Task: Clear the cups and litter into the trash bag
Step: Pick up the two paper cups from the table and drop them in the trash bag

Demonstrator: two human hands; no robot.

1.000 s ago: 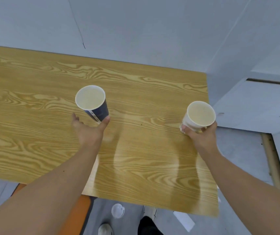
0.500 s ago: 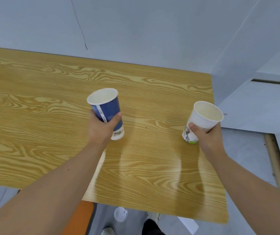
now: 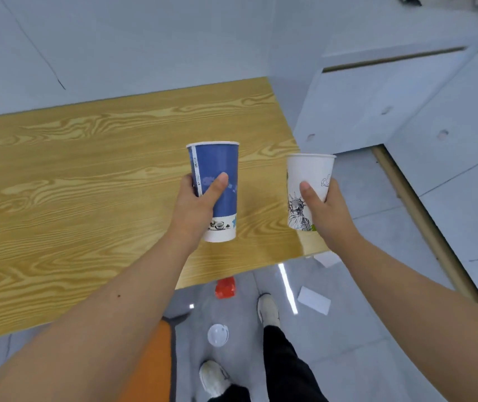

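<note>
My left hand (image 3: 195, 206) grips a tall blue paper cup (image 3: 217, 169) with a white base, held upright above the wooden table (image 3: 72, 184). A white paper cup (image 3: 308, 175) with a black statue drawing is upright in my right hand (image 3: 326, 210), just past the table's right edge. On the floor lie a clear plastic lid (image 3: 218, 335), a red piece of litter (image 3: 225, 287) and a white paper slip (image 3: 314, 300). No trash bag is in view.
The table's right corner sits near a grey wall and low grey cabinets (image 3: 405, 105). An orange chair seat (image 3: 150, 361) is under my left arm. My legs and white shoes (image 3: 268, 310) stand on the shiny grey floor below the table edge.
Both cups have been lifted off the table and raised upright. My view has turned right and down, so the floor litter and the table's right edge now show.
</note>
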